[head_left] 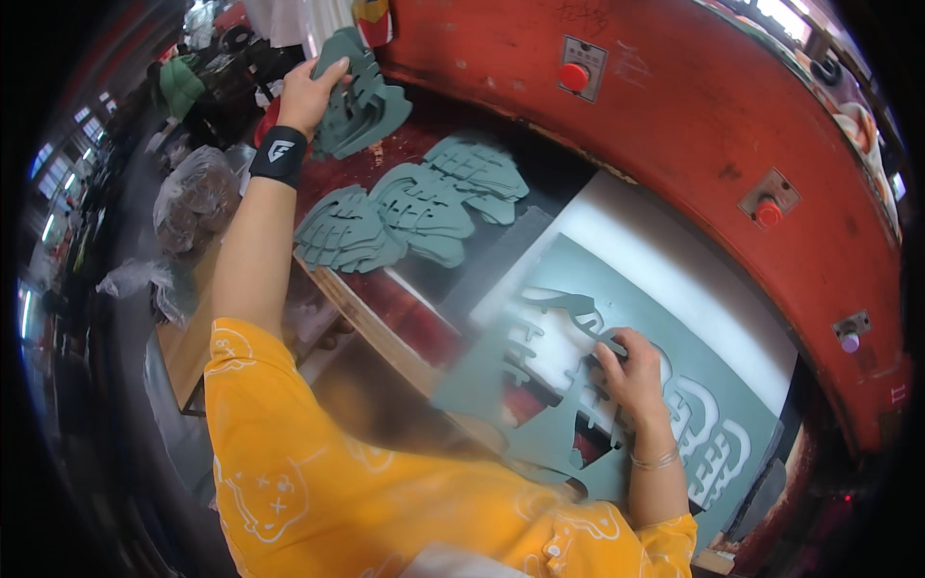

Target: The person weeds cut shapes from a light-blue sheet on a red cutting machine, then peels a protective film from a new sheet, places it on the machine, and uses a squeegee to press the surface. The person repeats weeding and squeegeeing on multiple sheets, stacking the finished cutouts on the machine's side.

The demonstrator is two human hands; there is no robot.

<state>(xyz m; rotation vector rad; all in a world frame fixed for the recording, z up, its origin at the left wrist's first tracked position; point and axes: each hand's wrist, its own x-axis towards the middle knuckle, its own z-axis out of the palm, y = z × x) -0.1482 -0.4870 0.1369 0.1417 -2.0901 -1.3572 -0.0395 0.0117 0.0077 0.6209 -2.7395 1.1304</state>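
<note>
At the upper left my left hand point(306, 98) grips the edge of a stack of grey-green die-cut pieces point(364, 114), thumb on top. Slots and curved edges show on the pieces. My right hand point(636, 374) is at a grey-green sheet point(593, 265) with rows of cut-out openings. Its thumb and fingers pinch a curved strip of that sheet, part of which is raised. Between the hands lie several more piles of cut pieces, such as a near pile point(349, 229), a middle pile point(424, 207) and a far pile point(476, 168).
A long red machine beam point(665, 106) with red push buttons point(574, 77) runs along the far side. Under the sheet lies a white board point(665, 231). A wooden edge point(371, 328) borders the near side. Clear plastic bags point(198, 197) stand at the left.
</note>
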